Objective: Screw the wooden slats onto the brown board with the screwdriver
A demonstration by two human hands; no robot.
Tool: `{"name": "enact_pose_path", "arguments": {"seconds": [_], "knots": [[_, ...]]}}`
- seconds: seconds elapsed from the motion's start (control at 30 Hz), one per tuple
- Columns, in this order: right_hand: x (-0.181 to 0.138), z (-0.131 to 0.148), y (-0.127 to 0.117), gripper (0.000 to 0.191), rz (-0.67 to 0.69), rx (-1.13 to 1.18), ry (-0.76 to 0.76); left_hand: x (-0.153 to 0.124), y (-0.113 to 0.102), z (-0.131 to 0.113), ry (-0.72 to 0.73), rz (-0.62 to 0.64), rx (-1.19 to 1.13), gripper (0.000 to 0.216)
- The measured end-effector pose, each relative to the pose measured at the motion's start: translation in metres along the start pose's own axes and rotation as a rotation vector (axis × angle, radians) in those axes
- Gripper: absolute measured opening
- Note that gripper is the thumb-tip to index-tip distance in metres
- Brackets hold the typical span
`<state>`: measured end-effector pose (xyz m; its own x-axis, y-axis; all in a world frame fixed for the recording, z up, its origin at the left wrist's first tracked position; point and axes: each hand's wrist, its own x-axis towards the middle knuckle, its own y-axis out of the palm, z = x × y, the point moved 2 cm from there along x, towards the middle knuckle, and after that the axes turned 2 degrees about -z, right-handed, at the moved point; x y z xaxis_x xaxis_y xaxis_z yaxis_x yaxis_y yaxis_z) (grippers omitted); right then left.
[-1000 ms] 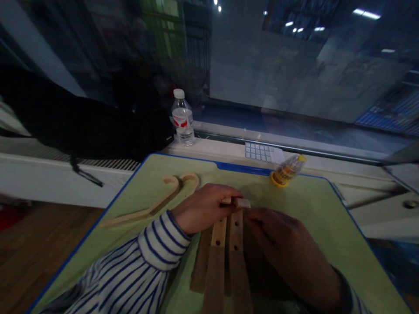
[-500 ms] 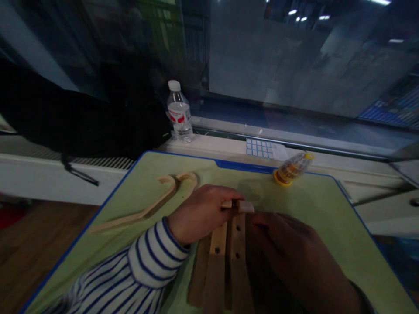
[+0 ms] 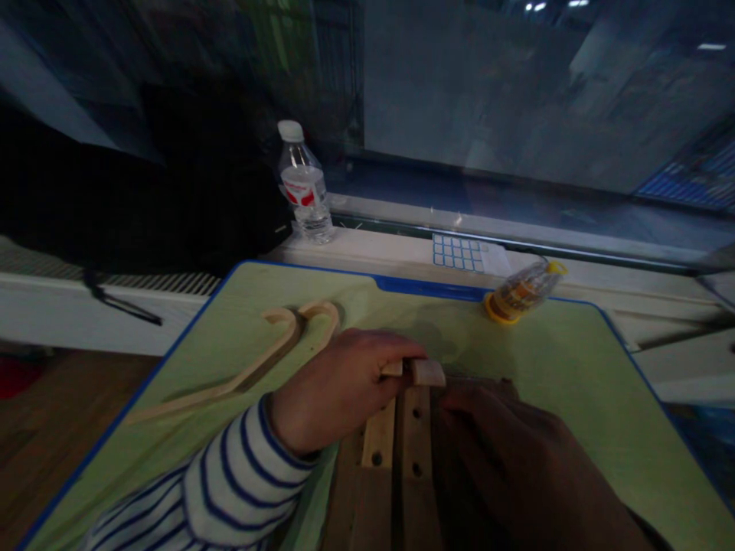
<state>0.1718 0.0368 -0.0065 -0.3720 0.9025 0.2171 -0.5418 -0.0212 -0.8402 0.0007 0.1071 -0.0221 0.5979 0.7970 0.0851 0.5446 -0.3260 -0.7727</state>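
My left hand (image 3: 338,383), in a striped sleeve, is closed around the hooked upper end of a wooden strip (image 3: 377,444) that has a dark hole in it. Right beside it runs a second wooden strip (image 3: 416,440) with holes, its curled end (image 3: 429,373) just past my left fingertips. Both strips lie lengthwise toward me on a wider wooden part. My right hand (image 3: 511,451) is in deep shadow at the right edge of the strips, thumb and fingers pinched together. What it pinches, if anything, is hidden.
Two bent wooden hooks (image 3: 256,376) lie on the left of the blue-edged table (image 3: 566,344). A bottle with a yellow base (image 3: 520,295) leans at the back right. On the sill stand a water bottle (image 3: 304,187) and a gridded card (image 3: 458,252); a black bag (image 3: 172,191) is at left.
The view has shifted a little, and the strips and both hands appear slightly lower. My left hand keeps its hold; my right hand stays beside the strips.
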Motion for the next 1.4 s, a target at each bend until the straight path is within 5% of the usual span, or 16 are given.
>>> {"name": "enact_pose_path", "arguments": {"seconds": [0.53, 1.4], "knots": [[-0.009, -0.007, -0.002, 0.015, 0.207, 0.100, 0.122, -0.003, 0.003, 0.004, 0.078, 0.008, -0.005, 0.034], [-0.009, 0.006, 0.008, 0.013, 0.129, 0.083, -0.026, 0.001, -0.001, -0.005, 0.037, 0.077, -0.058, 0.025]]}}
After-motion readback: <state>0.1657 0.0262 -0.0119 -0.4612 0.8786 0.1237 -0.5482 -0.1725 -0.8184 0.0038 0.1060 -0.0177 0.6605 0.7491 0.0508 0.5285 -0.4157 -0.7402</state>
